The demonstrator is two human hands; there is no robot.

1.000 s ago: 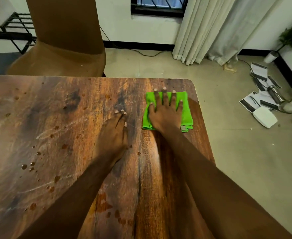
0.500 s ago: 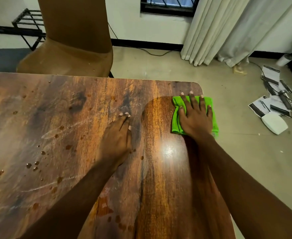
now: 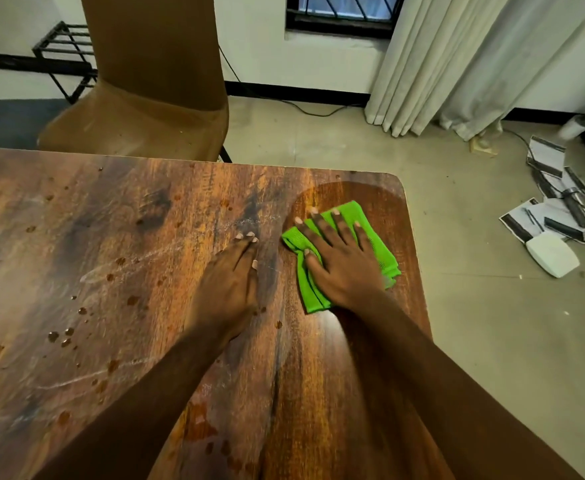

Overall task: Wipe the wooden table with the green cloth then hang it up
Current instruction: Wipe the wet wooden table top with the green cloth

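Water droplets (image 3: 59, 336) and dried smears dot the left stretch of the wooden counter (image 3: 118, 237), untouched by the wipe. At centre, the left hand (image 3: 227, 282) lies flat on the wood as a brace, fingers (image 3: 246, 239) extended and holding nothing. Just beside it, the right hand (image 3: 344, 263) presses the folded green cloth (image 3: 357, 220) down with spread fingers (image 3: 339, 223), palm on top rather than gripping it. The cloth lies inside a damp, darker patch near the counter's far right corner (image 3: 396, 181). The wiping step appears under way, with most of the surface left; the next strokes likely need to sweep leftward across the spots. The right edge lies close to the cloth, with bare floor (image 3: 474, 323) beyond, and a brown chair (image 3: 152, 109) stands behind the far edge.
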